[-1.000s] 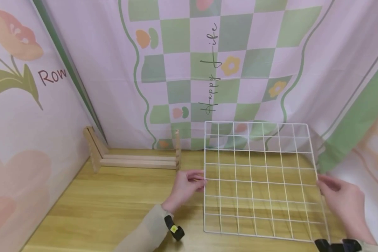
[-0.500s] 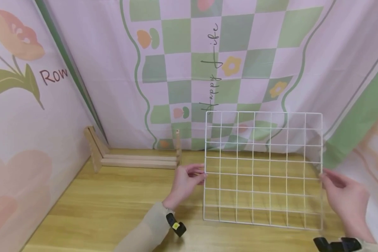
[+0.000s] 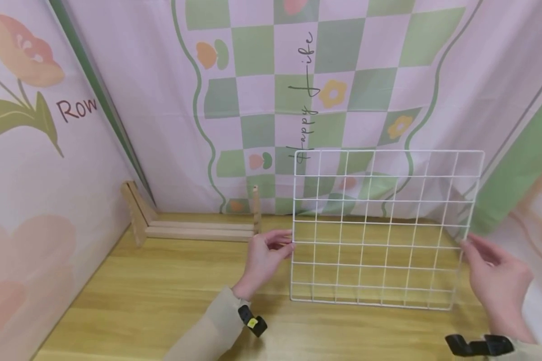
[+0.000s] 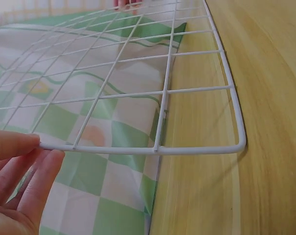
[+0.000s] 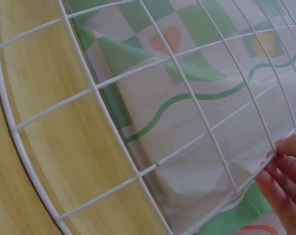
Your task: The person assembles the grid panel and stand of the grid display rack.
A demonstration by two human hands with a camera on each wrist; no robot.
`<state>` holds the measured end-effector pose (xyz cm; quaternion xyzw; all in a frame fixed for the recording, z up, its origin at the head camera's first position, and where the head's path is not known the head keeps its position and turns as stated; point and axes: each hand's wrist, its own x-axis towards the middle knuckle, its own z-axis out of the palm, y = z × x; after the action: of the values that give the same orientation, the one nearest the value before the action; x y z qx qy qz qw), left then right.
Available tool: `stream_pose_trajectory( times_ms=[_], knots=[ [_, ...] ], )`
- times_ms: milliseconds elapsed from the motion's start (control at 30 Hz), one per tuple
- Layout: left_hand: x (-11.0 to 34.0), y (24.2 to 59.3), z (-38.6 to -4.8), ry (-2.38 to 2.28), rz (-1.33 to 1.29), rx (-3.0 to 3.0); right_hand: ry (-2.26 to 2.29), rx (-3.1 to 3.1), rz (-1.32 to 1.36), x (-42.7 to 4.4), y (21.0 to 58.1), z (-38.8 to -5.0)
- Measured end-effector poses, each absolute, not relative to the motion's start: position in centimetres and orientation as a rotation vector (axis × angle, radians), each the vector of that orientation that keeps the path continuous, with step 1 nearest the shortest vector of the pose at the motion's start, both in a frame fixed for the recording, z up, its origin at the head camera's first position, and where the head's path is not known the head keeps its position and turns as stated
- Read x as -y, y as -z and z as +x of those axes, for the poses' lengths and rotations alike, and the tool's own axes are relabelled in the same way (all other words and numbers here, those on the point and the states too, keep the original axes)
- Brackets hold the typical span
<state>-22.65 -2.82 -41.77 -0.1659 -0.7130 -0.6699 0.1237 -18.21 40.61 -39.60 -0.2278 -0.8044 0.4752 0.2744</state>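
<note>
A white wire grid panel (image 3: pixel 363 243) stands on its lower edge on the wooden table, upright or nearly so. My left hand (image 3: pixel 264 260) pinches its left side wire between thumb and fingers, a little below mid-height. On the opposite side wire, my right hand (image 3: pixel 499 276) pinches at about the same height. In the left wrist view the thumb and fingers of the left hand (image 4: pixel 20 181) meet on the frame wire, and the panel's rounded bottom corner shows near the tabletop. The right wrist view has the right hand (image 5: pixel 287 181) gripping the edge wire where a cross wire joins.
Left of the panel, a wooden stand (image 3: pixel 198 231) with two upright ends and low rails sits at the back of the table (image 3: pixel 131 301). A checkered, printed curtain (image 3: pixel 253 95) hangs behind, and another printed cloth (image 3: pixel 40 165) lines the left side.
The panel has tipped up from a backward lean to nearly upright; its top edge rose in view and its bottom edge moved away from me. Both hands kept their pinch and rose slightly.
</note>
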Motion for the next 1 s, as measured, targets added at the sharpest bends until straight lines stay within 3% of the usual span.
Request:
stream_pose_trajectory(
  times_ms=[333,1000],
  knots=[
    [2.64,41.68,-22.62,1.840,-0.524,2.076,-1.387,2.068,-0.709,-40.41,39.35,-18.44],
    [1.96,41.60,-22.96,1.904,-0.515,2.002,-1.396,1.855,-0.557,-39.67,39.06,-19.13]
  ],
)
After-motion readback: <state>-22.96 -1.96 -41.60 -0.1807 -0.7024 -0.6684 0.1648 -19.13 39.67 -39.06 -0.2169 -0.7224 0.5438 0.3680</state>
